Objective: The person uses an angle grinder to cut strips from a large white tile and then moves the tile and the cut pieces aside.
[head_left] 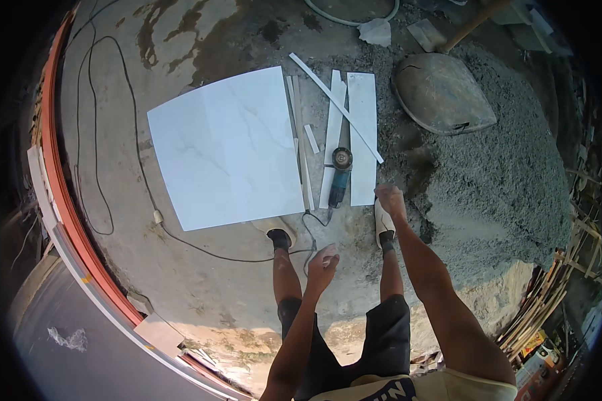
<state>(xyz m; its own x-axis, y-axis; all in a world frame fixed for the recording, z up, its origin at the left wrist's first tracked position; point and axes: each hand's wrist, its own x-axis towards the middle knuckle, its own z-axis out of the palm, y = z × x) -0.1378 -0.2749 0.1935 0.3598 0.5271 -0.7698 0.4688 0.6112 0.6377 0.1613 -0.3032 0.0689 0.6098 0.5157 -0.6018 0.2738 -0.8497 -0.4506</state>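
Note:
My left hand (pixel 322 263) is curled in front of my shins, over the concrete and beside the looping cable; its fingertips look dusty, and whatever it may hold is hidden. Above my right shoe (pixel 382 220) my right hand (pixel 390 202) is closed, close to the lower corner of a wide white tile strip (pixel 362 144). Nothing can be made out inside it. An angle grinder (pixel 340 179) rests between that strip and a narrower white strip (pixel 330 134), its disc at the far end. A large white marbled tile (pixel 224 150) lies flat to the left.
A thin strip (pixel 328 100) lies slanted across others, with a short offcut (pixel 312 138) nearby. The grinder's cable (pixel 214 256) runs left to a connector (pixel 158 216). A shovel (pixel 445 93) lies on wet grey mortar (pixel 502 167) at right. An orange-red edge (pixel 60 187) borders the left side.

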